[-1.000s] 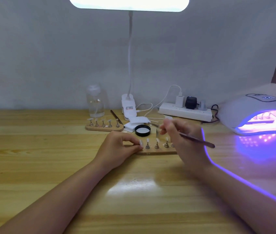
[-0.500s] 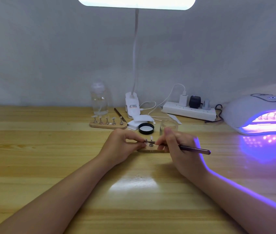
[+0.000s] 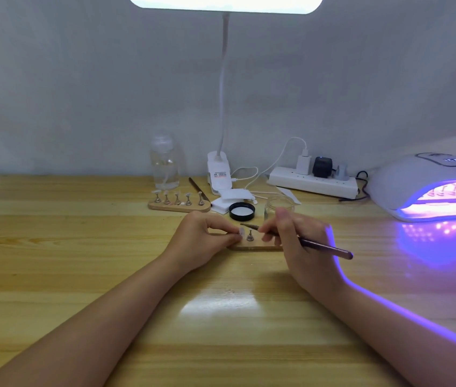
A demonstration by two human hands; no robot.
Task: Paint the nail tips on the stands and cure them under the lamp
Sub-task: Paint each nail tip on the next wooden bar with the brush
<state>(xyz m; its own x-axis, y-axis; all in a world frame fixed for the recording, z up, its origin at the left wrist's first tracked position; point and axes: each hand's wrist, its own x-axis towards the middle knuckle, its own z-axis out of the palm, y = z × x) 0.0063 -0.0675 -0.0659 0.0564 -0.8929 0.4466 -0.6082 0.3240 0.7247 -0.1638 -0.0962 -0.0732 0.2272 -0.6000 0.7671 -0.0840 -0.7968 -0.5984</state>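
1. The left hand (image 3: 204, 238) pinches a small pale nail tip (image 3: 241, 232) between thumb and fingertips, at the left end of the near light wooden stand bar (image 3: 252, 248) in the middle of the pale wooden table (image 3: 81, 261).
2. The right hand (image 3: 302, 247) holds a thin dark-handled nail brush (image 3: 321, 246) pencil-fashion, fingers curled round the shaft; the brush tip points left and hovers just beside the pinched nail tip, above a small metal holder (image 3: 250, 236).
3. To do this stroke well, in my judgement, the left pinch should keep the tip steady by its edges while the brush draws light strokes along it, with the heel of the right hand resting on the table.
4. The right fingers hide the rest of the bar, so I cannot tell how many tips stand there.
5. A second wooden stand bar with five tips (image 3: 179, 203) sits farther back, just in front of a clear glass bottle (image 3: 164, 163).
6. A black round lid (image 3: 242, 211) and a small clear glass jar (image 3: 272, 208) stand close behind the hands; a backward sweep of the brush could probably knock them.
7. The white domed curing lamp (image 3: 416, 185) glows violet at the far right, with a stand already inside.
8. Open table lies between the hands and the lamp, and in front toward the person, so a bar could slide right unhindered.
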